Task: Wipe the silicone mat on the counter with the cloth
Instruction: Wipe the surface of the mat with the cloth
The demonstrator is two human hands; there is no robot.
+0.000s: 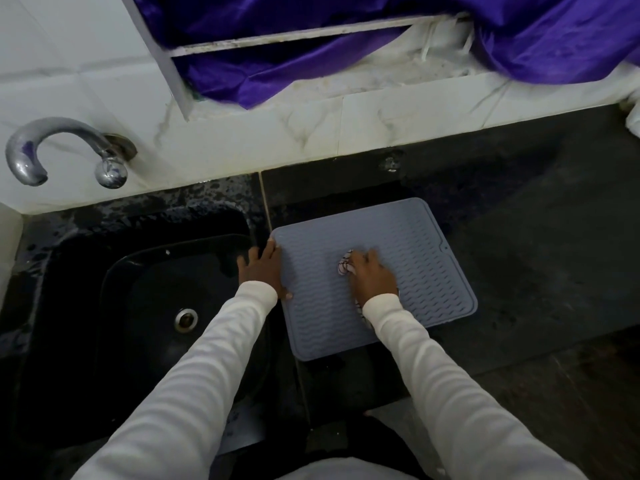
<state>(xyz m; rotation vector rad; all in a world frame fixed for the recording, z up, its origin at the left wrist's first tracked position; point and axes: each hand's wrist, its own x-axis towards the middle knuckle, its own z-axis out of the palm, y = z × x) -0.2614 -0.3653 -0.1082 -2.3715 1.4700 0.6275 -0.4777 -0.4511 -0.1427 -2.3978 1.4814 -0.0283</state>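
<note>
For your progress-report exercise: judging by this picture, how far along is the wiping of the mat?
Done: the mat lies flat on the counter, and the left hand steadies its left edge. In hand: the right hand presses the cloth on the mat's middle. Left: no wiped area shows, so the corners and edges may need passes.

Dim, bluish light; dark counter in shadow, wide-angle bending at the edges.

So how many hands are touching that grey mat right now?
2. The left hand rests on the mat at its left edge, beside the sink. The right hand presses the cloth near the mat's middle.
</note>
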